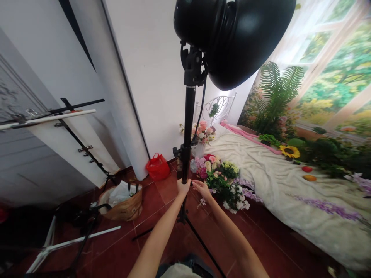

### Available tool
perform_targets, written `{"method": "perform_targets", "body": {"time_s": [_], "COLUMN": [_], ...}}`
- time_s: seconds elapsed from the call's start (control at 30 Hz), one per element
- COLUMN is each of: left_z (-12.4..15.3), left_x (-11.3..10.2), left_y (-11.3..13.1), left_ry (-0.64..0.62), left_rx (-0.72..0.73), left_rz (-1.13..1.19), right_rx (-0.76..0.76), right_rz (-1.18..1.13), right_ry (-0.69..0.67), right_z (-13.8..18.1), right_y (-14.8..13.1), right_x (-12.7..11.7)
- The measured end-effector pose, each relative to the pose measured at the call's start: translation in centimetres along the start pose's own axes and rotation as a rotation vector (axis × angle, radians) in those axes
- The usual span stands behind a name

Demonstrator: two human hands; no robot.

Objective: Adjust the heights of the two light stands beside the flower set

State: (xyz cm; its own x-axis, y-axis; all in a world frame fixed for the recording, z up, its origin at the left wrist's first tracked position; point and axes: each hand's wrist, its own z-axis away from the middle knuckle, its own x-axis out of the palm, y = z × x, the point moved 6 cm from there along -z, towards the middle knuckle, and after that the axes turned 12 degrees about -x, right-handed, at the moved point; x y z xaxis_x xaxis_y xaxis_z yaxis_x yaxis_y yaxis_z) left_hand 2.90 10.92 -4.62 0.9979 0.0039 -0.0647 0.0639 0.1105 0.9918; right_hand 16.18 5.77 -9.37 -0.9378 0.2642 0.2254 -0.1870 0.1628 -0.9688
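Note:
A black light stand (190, 112) rises in front of me, with a large black studio lamp (249, 34) on top. My left hand (183, 188) is wrapped round the lower part of its pole. From the right, my right hand (200, 188) reaches the pole at the same height. Its fingers are bent together at a small dark knob there, mostly hidden by the fingertips. Higher up, a clamp joint (185, 151) sits on the pole, and a cable (203, 104) hangs down from the lamp. The stand's legs (199, 241) spread over the red tiled floor.
Bunches of artificial flowers (213, 168) stand close to the right of the pole. Beyond them is a bed (278, 181) with a cream cover. A red bag (158, 167), a woven basket (124, 206) and a white backdrop on a stand (75, 146) are on the left.

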Motion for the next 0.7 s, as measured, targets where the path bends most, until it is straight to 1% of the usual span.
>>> {"method": "perform_targets", "body": {"time_s": [0.07, 0.13, 0.2, 0.27, 0.37, 0.5, 0.6, 0.7], "left_z": [0.0, 0.0, 0.0, 0.0, 0.0, -0.3, -0.4, -0.2], "left_x": [0.0, -0.1, -0.1, 0.0, 0.0, 0.1, 0.1, 0.0], "left_y": [-0.1, -0.3, -0.3, -0.2, -0.3, -0.7, -0.8, -0.6], "left_ry": [0.006, 0.008, 0.016, 0.021, 0.021, 0.009, 0.003, 0.008], "left_rx": [-0.030, -0.060, -0.069, -0.050, -0.014, -0.006, -0.013, -0.007], "left_rz": [0.004, 0.009, 0.009, 0.001, -0.013, -0.008, -0.007, -0.010], "right_rx": [0.031, 0.108, 0.186, 0.227, 0.231, 0.139, 0.092, 0.106], "right_rz": [0.032, 0.078, 0.135, 0.174, 0.263, 0.462, 0.521, 0.569], "right_ry": [0.072, 0.132, 0.159, 0.166, 0.119, -0.031, -0.045, -0.054], "right_z": [-0.3, -0.6, -0.8, -1.0, -0.8, -0.3, -0.1, -0.4], "right_y": [0.2, 0.2, 0.1, -0.2, -0.6, -0.9, -1.1, -1.3], "right_x": [0.0, 0.1, 0.2, 0.2, 0.0, 0.7, 1.3, 1.6]}}
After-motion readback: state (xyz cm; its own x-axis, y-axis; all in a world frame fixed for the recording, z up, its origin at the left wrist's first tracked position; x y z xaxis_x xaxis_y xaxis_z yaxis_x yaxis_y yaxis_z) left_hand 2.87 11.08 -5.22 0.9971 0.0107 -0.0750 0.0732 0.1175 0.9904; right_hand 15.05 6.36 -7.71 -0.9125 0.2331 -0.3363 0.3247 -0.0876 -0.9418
